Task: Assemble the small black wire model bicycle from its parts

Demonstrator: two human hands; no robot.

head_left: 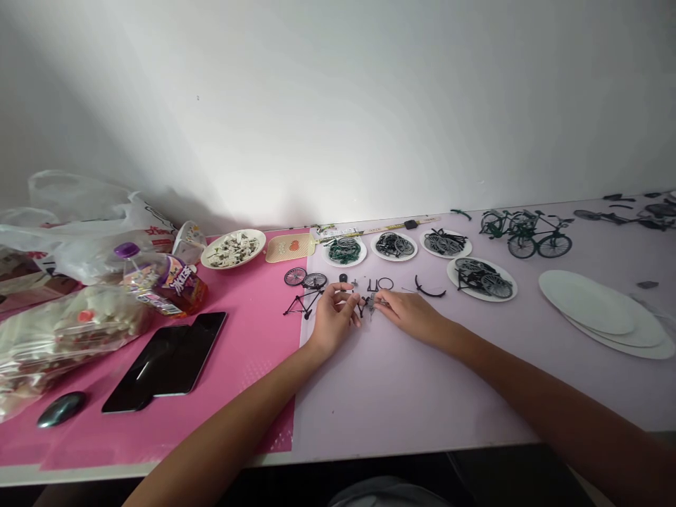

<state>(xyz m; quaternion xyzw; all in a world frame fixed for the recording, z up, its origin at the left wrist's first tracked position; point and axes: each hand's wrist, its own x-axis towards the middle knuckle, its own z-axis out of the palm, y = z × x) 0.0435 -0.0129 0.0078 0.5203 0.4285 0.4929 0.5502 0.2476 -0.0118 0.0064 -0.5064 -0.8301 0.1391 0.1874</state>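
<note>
My left hand (336, 317) is closed at the table's middle, its fingertips at a small dark part (362, 304). Just right of it, my right hand (404, 310) pinches a small grey part (371, 304); the two hands nearly touch. Left of my left hand lie a black bicycle frame (302, 304) and two black spoked wheels (305, 278). Beyond my hands are a black ring-shaped part (385, 284) and a dark pedal-like piece (343, 278). A curved black mudguard piece (429, 287) rests to the right.
Plates of bicycle parts (344, 263) line the back, near assembled model bicycles (539, 245). White plates (594, 303) are stacked at right. On the left pink sheet (253, 338) are dark phones (165, 362), a mouse (62, 409), a bottle (163, 285) and plastic bags.
</note>
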